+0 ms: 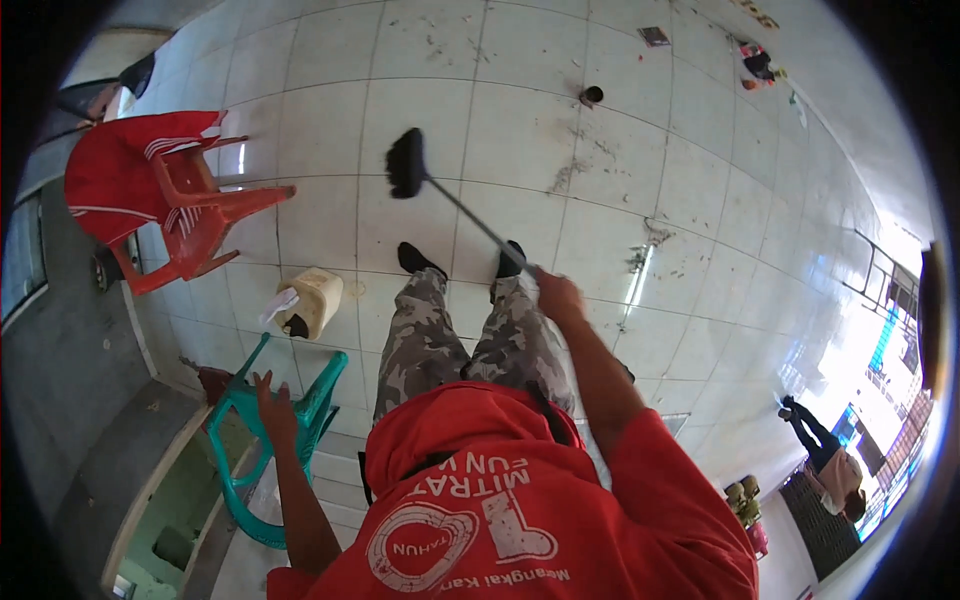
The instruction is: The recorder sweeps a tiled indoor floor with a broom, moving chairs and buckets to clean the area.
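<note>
I'm gripping a broom point(468, 212) with my right hand point(558, 298), its fingers closing round the handle near the upper end. I'm holding the fingers of my left hand point(277, 408) spread apart above a green chair point(326, 384); from this angle I can't quite tell whether they are touching it. From my right fingers the handle is slanting forward and left, ending in the black broom head point(405, 163). My feet point(420, 260) are standing to the left of those same fingers, one just beside them.

Ahead of my left fingers a cream container point(322, 305) is sitting, with a white cloth point(283, 303) hanging at its edge. Farther ahead and left of them, a red chair point(200, 228) is carrying a red garment point(112, 172).

Straight ahead of my right fingers, debris point(572, 172) is lying scattered over the tiles point(325, 130), and beyond it a dark cup point(592, 96) is resting. Well to their right, another person point(830, 468) is standing near a bright opening.
</note>
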A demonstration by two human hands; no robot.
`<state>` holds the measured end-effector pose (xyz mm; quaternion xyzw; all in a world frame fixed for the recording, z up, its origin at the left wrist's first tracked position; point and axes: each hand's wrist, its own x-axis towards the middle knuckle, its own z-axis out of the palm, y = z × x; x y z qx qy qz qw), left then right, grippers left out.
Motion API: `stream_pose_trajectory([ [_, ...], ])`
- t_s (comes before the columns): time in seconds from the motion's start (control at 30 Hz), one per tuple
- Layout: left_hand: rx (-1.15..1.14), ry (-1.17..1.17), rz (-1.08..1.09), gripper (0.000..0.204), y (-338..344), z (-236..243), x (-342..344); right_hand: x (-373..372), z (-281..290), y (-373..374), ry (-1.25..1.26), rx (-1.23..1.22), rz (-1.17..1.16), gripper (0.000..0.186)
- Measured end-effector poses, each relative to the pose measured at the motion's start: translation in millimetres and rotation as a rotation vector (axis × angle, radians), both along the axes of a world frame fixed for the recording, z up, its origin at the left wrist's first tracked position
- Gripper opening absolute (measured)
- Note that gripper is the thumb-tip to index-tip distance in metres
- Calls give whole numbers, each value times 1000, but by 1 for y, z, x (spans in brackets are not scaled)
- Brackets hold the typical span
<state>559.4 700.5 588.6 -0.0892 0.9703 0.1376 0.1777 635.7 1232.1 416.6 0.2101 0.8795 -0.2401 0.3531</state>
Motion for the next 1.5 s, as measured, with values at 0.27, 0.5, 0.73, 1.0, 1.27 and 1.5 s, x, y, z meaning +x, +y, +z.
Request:
stream_pose_trajectory([
  [0.27, 172, 7, 125, 42, 38, -24, 24, 195, 131, 205, -321, 449, -109, 43],
  [0.5, 304, 26, 49, 45, 42, -70, 39, 246, 199, 204, -137, 300, -27, 42],
  [0.73, 457, 43, 74, 44, 52, -52, 53, 103, 108, -6, -219, 7, 148, 57],
  [1.0, 200, 49, 24, 42, -52, -42, 103, -18, -5, -162, 35, -26, 190, 38],
  [1.27, 440, 31, 308, 54, -78, -82, 89, 184, 111, 64, -286, 407, -135, 33],
  [1.5, 543, 121, 29, 66, 24, -114, -14, 218, 166, 90, -154, 389, -173, 37],
])
